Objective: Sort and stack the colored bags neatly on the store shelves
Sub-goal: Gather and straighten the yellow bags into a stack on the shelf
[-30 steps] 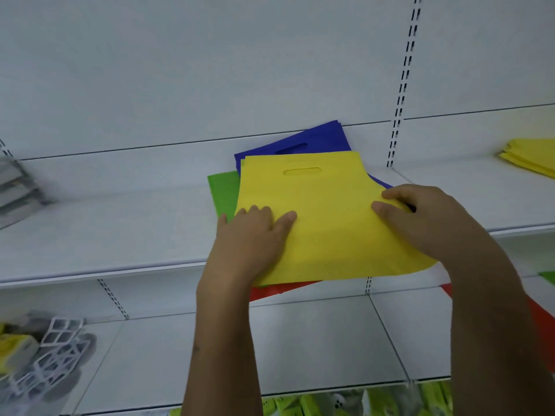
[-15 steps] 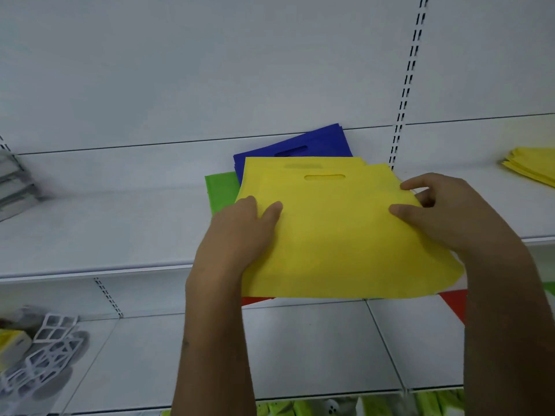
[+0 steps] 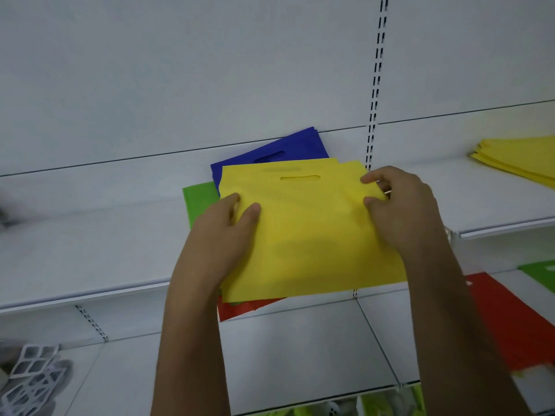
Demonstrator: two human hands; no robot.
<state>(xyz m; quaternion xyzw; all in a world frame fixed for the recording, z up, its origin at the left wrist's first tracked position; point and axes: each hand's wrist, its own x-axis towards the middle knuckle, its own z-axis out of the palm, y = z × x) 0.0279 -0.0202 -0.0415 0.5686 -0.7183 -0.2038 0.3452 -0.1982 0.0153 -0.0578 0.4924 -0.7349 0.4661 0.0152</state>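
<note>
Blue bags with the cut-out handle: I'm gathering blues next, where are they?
In the head view, the flat blue fabric bags lie at the back of the white upper shelf, centre, partly under the yellow bags and behind the green bag.

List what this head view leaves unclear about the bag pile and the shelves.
- Red bag: head view, mostly covered by the yellow bag.
- Green bag: only its left strip shows.
- Left hand fingertips: hidden under the yellow bag.
- Yellow stack: cut by the right edge.
- Grey object at far left: blurred.
</note>
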